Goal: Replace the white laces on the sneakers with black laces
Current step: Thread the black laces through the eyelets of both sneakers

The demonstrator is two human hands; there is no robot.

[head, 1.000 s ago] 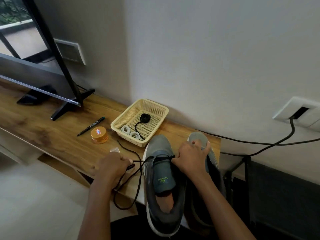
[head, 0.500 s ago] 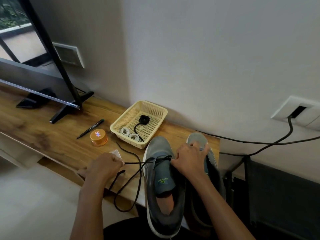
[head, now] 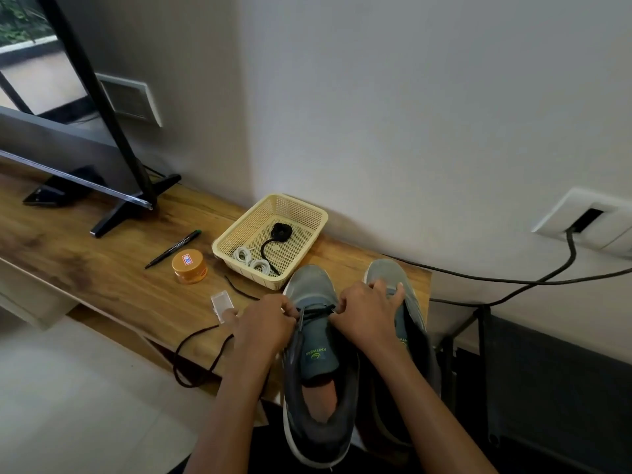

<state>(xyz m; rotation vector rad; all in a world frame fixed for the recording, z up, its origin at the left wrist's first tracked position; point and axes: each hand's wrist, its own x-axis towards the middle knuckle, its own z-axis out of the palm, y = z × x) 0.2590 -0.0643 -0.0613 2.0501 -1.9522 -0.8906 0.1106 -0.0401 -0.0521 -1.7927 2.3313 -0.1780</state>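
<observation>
Left hand: the left hand (head: 265, 323) is closed at the near edge of the left sneaker (head: 316, 364); its fingertips pinch the black lace (head: 316, 311) where it crosses the lowest eyelets. Pinching right at the eyelet probably gives control for feeding the lace end through.
Right hand: the right hand (head: 366, 318) is curled at the opposite eyelet row, fingertips on the other side of the same lace crossing; its outer fingers rest on the right sneaker (head: 386, 273). Judged a bracing hold, keeping the shoe from sliding while the other side is worked. Whether it truly grips the lace cannot be told for sure.
Lace slack: the free length trails out behind the left hand's knuckles, loops over the desk (head: 102, 275) edge and hangs below. Likely left loose so it pulls through freely.
Sneakers: side by side, toes away from the fingers, heels overhanging toward the person; only the first crossing is laced.
Basket: the basket (head: 239, 234) sits just beyond the fingertips, past the toes. It holds two coiled white laces (head: 251, 261) and a second black lace (head: 278, 234), within reach for the next shoe.
Stage: early lacing of the first shoe; the right sneaker shows no lace.
</observation>
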